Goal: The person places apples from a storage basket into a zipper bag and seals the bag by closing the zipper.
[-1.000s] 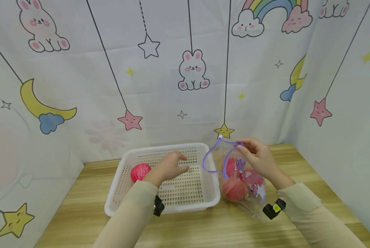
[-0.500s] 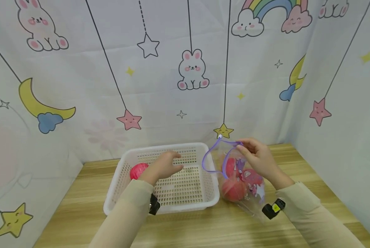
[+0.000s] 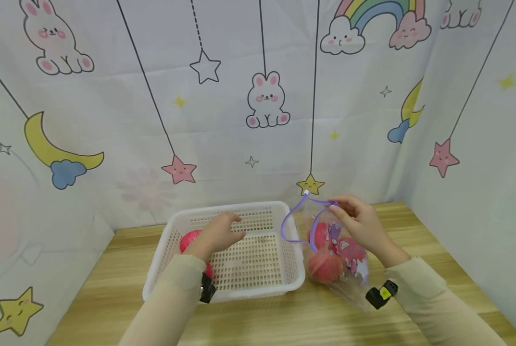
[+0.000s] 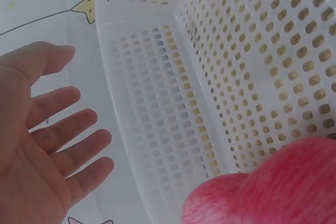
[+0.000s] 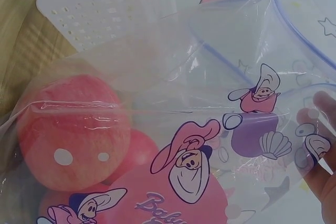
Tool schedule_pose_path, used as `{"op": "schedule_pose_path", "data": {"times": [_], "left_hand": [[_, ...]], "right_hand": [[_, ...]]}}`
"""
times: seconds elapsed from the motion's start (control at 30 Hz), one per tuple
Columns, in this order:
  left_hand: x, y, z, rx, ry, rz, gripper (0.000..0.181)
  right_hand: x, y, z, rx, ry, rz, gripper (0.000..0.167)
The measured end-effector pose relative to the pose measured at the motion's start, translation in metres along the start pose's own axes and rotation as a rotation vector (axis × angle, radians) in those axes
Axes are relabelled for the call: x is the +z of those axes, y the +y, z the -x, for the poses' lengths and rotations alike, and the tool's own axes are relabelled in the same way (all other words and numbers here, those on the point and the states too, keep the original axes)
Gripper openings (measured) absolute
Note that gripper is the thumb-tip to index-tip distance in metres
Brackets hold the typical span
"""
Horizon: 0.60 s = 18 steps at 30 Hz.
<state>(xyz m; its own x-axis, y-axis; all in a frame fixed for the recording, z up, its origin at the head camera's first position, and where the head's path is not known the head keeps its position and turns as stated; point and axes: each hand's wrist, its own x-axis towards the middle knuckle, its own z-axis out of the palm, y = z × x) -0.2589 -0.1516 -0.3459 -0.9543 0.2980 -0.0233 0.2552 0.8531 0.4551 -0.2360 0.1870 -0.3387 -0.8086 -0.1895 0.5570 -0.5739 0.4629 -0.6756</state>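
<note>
Right hand (image 3: 361, 225) pinches zip bag (image 3: 352, 251); left hand (image 3: 216, 235) spread, empty, over left basket (image 3: 258, 262). Apparently bagging apples (image 3: 190, 240); next likely: cupped grasp.

Free room is found over the middle and right of the white basket (image 3: 249, 266), but its left end is blocked by red fruit (image 4: 294, 192) under the left sleeve (image 3: 169, 295). Between the left grip (image 3: 218, 235) and the clear bag (image 3: 349, 250), the way is crossed by the basket's right wall (image 3: 290, 257). Behind, passage is closed by the patterned curtain (image 3: 223, 139).
</note>
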Motion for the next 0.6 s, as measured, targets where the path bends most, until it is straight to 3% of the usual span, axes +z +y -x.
{"op": "schedule_pose_path", "data": {"times": [0.23, 0.6], "left_hand": [[-0.006, -0.011, 0.002, -0.04, 0.007, 0.004, 0.046], [-0.009, -0.025, 0.001, -0.067, 0.048, 0.012, 0.06]], "right_hand": [[0.0, -0.001, -0.002, -0.017, 0.002, 0.012, 0.02], [0.0, 0.001, 0.001, -0.013, 0.007, 0.003, 0.019]]}}
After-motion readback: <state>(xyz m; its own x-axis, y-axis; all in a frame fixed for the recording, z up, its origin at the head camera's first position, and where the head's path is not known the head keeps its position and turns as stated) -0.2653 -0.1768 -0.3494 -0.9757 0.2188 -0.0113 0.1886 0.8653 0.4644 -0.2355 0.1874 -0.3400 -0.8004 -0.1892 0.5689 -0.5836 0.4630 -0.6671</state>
